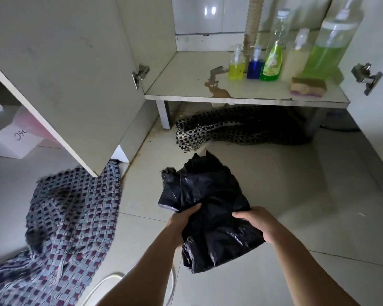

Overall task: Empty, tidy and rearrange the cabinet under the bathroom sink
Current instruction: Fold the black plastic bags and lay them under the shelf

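Black plastic fills your grip: your left hand (pixel 181 219) has its thumb on top of the crumpled black bag (pixel 208 208), the other fingers hidden underneath, and your right hand (pixel 255 221) clamps the opposite side, fingers curled out of sight behind the folds. You hold the bag up over the tiled floor (pixel 296 184), in front of the open cabinet (pixel 230 99). What's inside the bag, I can't tell. Ahead, on the cabinet shelf, a row of bottles (pixel 272 62) stands at the right, the tallest cut off by the frame's top edge, with a sponge (pixel 307 86) just in front. A stain (pixel 217 85) marks the shelf's front. Under the shelf a dark woven mat (pixel 219 131) lies bunched, its far end lost in shadow. At your left, a chequered cloth (pixel 71 217) runs under the open door (pixel 60 74) and out of frame.
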Available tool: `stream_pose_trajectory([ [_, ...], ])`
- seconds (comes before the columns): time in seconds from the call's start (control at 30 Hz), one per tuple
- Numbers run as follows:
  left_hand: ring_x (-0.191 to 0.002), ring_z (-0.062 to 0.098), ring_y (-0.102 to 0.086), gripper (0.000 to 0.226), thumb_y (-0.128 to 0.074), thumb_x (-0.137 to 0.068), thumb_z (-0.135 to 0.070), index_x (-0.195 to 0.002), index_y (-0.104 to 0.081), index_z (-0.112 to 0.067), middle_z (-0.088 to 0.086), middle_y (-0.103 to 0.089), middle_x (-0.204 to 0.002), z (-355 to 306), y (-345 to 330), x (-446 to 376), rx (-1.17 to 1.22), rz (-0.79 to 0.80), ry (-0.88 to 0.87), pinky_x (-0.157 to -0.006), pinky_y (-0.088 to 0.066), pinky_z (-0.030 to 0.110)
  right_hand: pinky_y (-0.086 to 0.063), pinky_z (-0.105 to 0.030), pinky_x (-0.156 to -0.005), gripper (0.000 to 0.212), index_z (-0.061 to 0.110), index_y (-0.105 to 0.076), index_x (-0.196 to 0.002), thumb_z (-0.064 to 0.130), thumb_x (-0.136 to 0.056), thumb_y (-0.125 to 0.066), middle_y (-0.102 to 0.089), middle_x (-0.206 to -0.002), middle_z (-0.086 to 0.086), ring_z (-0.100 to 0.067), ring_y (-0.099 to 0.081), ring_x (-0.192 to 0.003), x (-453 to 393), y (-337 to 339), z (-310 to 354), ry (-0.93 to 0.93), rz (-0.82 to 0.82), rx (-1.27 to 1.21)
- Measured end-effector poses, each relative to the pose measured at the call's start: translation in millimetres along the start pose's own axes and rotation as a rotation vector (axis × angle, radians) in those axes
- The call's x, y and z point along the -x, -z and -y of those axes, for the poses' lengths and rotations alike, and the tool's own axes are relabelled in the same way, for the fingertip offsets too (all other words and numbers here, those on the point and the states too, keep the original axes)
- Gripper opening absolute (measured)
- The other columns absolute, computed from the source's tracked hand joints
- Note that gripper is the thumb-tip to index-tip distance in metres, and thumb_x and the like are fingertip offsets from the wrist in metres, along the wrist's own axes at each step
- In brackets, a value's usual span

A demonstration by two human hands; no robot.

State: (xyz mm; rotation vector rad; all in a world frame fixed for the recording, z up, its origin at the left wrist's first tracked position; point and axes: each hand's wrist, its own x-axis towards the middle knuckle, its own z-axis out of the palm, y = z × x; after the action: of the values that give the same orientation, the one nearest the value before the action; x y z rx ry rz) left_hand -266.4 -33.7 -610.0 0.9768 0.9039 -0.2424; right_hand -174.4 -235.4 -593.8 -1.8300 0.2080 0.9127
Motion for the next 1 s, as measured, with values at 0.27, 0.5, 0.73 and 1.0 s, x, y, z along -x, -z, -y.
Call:
stream_pose_trajectory([
  [0.27, -0.092, 0.03, -0.071, 0.048, -0.086, -0.064, -0.028, -0.106, -0.07, -0.011, 0.011, -0.075, -0.098, -109, -26, -2, -0.002, -0.085, -0.414, -0.089, -0.055, 0.046, -0.055, -0.038, -0.082, 0.018, 0.012, -0.074, -0.088, 0.019, -0.071, -0.08, -0.075, -0.087, -0.009, -0.026, -0.072, -0.084, -7, 13, 108, 0.311, -0.039, -0.061],
  [0.5, -0.096, 0.027, -0.07, 0.077, -0.092, -0.034, -0.056, -0.102, -0.07, -0.027, 0.001, -0.075, -0.101, -233, -60, -11, -0.038, -0.081, -0.67, -0.091, -0.054, 0.045, -0.052, -0.034, -0.071, 0.011, 0.021, -0.065, -0.077, 0.016, -0.077, -0.075, -0.071, -0.087, -0.007, -0.023, -0.066, -0.079, -10, 23, 232, 0.53, -0.174, -0.087],
  [0.73, -0.1, 0.022, -0.069, 0.074, -0.091, -0.046, -0.047, -0.112, -0.068, -0.023, -0.002, -0.074, -0.105, -326, -68, 19, -0.044, 0.059, -0.616, -0.095, -0.052, 0.042, -0.056, -0.036, -0.074, 0.02, 0.015, -0.071, -0.093, 0.015, -0.074, -0.078, -0.073, -0.086, -0.007, -0.025, -0.07, -0.077, 13, 22, 328, 0.417, -0.138, -0.129],
  [1.0, -0.091, 0.02, -0.068, 0.044, -0.083, -0.067, -0.04, -0.101, -0.063, -0.019, -0.001, -0.071, -0.098, -419, -78, 15, -0.228, -0.051, -0.713, -0.086, -0.054, 0.034, -0.053, -0.035, -0.089, 0.035, 0.014, -0.07, -0.1, 0.021, -0.069, -0.082, -0.075, -0.095, -0.007, -0.022, -0.07, -0.088, -18, 32, 412, 0.393, -0.149, 0.08],
])
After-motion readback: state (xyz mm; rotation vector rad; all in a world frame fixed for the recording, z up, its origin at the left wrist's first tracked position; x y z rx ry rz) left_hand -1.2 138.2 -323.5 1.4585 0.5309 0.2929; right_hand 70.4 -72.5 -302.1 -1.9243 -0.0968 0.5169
